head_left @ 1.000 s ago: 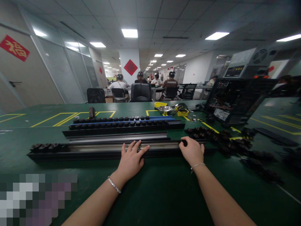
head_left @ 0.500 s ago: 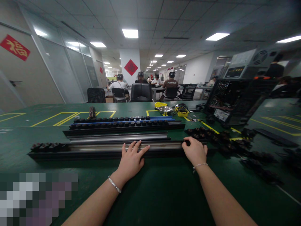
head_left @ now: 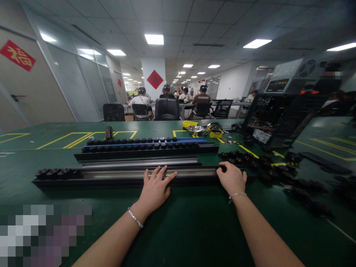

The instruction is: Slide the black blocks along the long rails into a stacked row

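Note:
A long black rail (head_left: 111,182) with a shiny metal channel lies across the green table in front of me. My left hand (head_left: 155,187) rests on its middle, fingers spread. At the rail's right end is my right hand (head_left: 231,178), thumb and index finger curled together over a small dark piece that I cannot make out. Several black roller-like parts (head_left: 54,173) sit in the rail's left end. Just behind lies a shorter silvery rail (head_left: 139,162), and past that a blue-striped rail (head_left: 130,144) carries rows of black wheel-like parts.
Dark parts (head_left: 278,170) are strewn to the right. An opened computer case (head_left: 278,118) stands at the back right. Near it are a metal bowl (head_left: 195,129) and a yellow bin (head_left: 215,132) with cables. People sit at desks beyond an office chair (head_left: 167,109).
My right hand has shifted very slightly to the right along the rail's end. My left hand stays in place on the rail.

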Tool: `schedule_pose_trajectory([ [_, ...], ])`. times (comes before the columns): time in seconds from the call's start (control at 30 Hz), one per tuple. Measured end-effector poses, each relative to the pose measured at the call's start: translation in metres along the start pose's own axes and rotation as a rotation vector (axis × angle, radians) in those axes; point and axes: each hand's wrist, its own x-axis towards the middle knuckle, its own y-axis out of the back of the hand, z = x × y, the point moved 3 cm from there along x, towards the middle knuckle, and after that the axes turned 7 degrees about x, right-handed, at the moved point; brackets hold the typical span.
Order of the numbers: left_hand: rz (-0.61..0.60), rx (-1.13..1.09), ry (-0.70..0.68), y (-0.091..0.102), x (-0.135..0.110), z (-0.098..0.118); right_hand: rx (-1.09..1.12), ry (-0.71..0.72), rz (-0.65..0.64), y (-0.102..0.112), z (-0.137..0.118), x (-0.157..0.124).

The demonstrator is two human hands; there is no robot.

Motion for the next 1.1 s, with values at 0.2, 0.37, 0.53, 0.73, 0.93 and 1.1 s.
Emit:
schedule_pose_trajectory([
  [0.2, -0.009, 0.006, 0.0, 0.0, 0.0, 0.0, 0.003, -0.026, 0.006, 0.0, 0.004, 0.002],
  [0.37, -0.011, 0.003, -0.005, 0.002, 0.0, 0.0, -0.012, -0.045, 0.011, 0.003, 0.011, 0.004],
  [0.53, -0.018, -0.003, 0.0, 0.003, 0.0, 0.0, -0.026, -0.075, 0.032, 0.006, 0.019, 0.008],
  [0.73, -0.017, 0.001, 0.002, 0.003, 0.0, 0.001, -0.031, -0.08, 0.049, 0.005, 0.023, 0.01],
  [0.93, -0.017, -0.008, -0.001, 0.002, 0.0, 0.0, -0.046, -0.069, 0.037, 0.004, 0.027, 0.012],
  [1.1, -0.02, -0.01, -0.003, 0.003, 0.0, 0.0, -0.065, 0.024, -0.011, 0.008, 0.032, 0.014],
])
